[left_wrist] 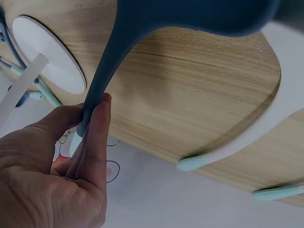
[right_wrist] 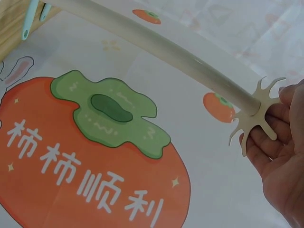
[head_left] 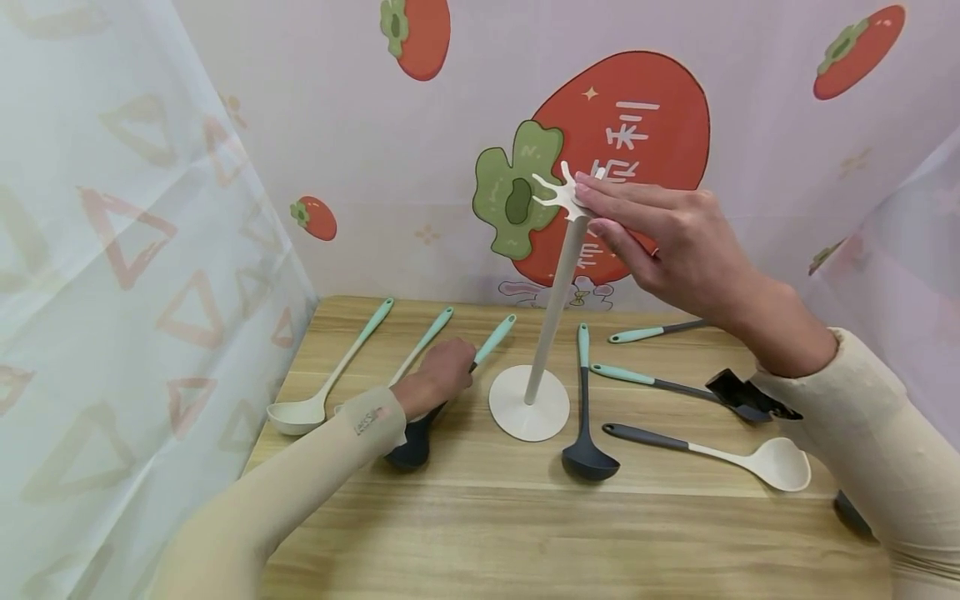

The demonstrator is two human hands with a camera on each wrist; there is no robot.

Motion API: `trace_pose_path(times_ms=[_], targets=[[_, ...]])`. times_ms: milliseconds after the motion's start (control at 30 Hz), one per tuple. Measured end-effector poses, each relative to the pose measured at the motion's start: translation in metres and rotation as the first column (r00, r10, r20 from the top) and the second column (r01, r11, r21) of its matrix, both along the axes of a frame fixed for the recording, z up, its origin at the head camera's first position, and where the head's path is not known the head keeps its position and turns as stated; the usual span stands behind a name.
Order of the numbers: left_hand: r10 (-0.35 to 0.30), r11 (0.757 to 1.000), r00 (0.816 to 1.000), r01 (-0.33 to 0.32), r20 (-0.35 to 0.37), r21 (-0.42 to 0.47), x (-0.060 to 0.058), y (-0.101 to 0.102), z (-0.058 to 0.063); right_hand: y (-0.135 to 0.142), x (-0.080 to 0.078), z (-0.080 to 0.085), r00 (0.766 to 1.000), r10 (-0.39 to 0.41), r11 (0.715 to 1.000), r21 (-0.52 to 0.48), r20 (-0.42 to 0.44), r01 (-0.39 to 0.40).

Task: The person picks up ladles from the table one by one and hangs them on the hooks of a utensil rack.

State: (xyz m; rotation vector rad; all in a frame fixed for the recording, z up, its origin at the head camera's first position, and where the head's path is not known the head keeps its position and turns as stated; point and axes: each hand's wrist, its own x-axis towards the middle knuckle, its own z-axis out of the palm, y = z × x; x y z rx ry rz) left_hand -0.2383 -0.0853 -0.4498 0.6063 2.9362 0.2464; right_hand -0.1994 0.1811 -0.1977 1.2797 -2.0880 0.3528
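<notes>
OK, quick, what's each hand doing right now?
Left hand: closed, holding a dark ladle by its handle.
Right hand: open, resting on top of the stand.

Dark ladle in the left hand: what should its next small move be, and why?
I'd probably bring the dark ladle handle-end first toward a bare hook on the white stand. The left hand already grips it near its mint handle, which has a hole at its end, while the right hand rests on the stand's hooked top, perhaps steadying it.
</notes>
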Motion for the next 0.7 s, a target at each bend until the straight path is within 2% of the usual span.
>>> trace_pose_path(times_ms=[233,433,700], targets=[[0.000,0.996,0.999,0.004,-0.044,0.087,0.005,-0.005,0.009,0.000,0.000,0.001,1.000,0.008,1.000,-0.013,-0.003,-0.008],[0.040,0.982,0.999,-0.036,-0.018,0.184,0.008,-0.012,0.016,-0.001,0.000,0.001,1.000,0.018,0.999,-0.039,0.021,-0.017],[0.072,0.964,0.995,-0.053,-0.062,0.261,0.013,-0.017,0.023,0.000,0.000,0.001,1.000,-0.004,0.999,-0.035,0.026,0.005]])
